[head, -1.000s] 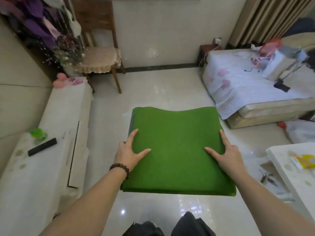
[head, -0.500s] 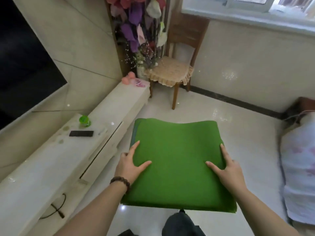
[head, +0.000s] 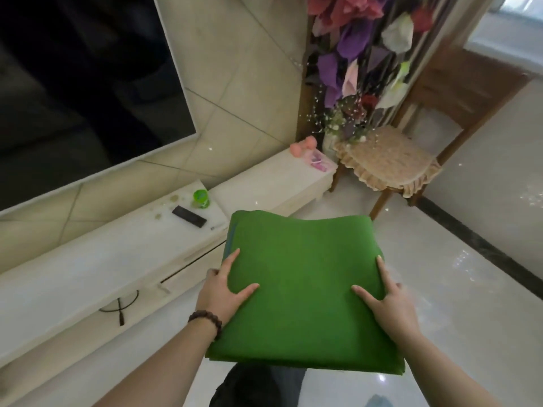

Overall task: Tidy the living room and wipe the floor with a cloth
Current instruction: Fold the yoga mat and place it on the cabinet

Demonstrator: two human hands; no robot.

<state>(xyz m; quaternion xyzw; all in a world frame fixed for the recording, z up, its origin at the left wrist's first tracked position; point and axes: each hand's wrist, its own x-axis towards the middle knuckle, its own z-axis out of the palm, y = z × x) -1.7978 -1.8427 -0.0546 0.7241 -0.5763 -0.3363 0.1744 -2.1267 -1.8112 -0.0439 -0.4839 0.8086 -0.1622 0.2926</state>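
Observation:
A folded green mat (head: pixel 302 286), square and flat, is held level in front of me above the glossy white floor (head: pixel 458 283). My left hand (head: pixel 221 292) grips its left edge, thumb on top, with a dark bead bracelet on the wrist. My right hand (head: pixel 388 301) grips the right edge the same way. The mat's far left corner hangs over the edge of the low white TV cabinet (head: pixel 88 277).
On the cabinet lie a black remote (head: pixel 189 216), a green cup (head: pixel 201 198), a black cord (head: pixel 120 306) and pink toys (head: pixel 302 146). A dark TV screen (head: pixel 73 83) hangs above. A wooden chair (head: pixel 390 163) and artificial flowers (head: pixel 361 63) stand in the corner.
My view has swung left, from the bed and floor towards the TV wall and cabinet. Both hands keep the same hold on the green mat, which moved with me.

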